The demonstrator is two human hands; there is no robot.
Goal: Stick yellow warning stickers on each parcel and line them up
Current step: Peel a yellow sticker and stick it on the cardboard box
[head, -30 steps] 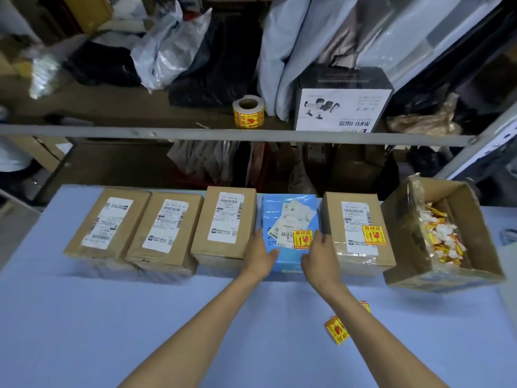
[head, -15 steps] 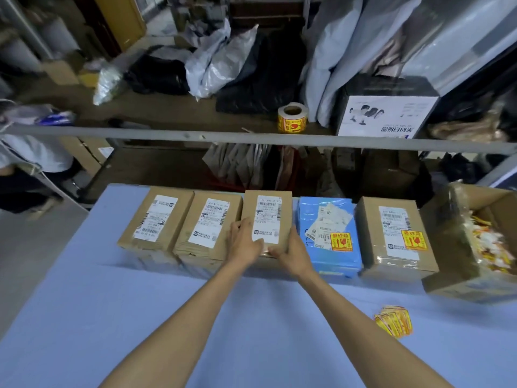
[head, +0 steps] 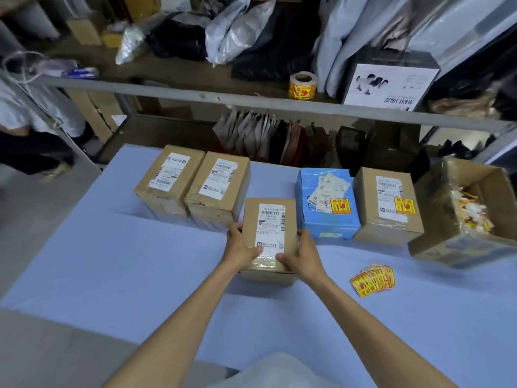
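Observation:
A brown parcel (head: 269, 219) with a white label lies pulled out in front of the row on the blue table (head: 117, 275). My left hand (head: 240, 246) grips its left side and my right hand (head: 303, 254) grips its right side. Two more brown parcels (head: 167, 180) (head: 218, 189) without yellow stickers stay at the left of the row. A blue parcel (head: 326, 203) and a brown parcel (head: 387, 205) to the right each carry a yellow warning sticker. A fan of loose yellow stickers (head: 373, 280) lies on the table right of my right hand.
An open cardboard box (head: 458, 214) with sticker scraps stands at the far right. A roll of yellow stickers (head: 302, 85) sits on the shelf behind a grey rail (head: 195, 96). A person stands at the left edge (head: 25, 130). Bags and a white box crowd the shelf.
Both hands left the blue parcel, took hold of the third brown parcel and drew it out of the row toward me. A gap now shows in the row.

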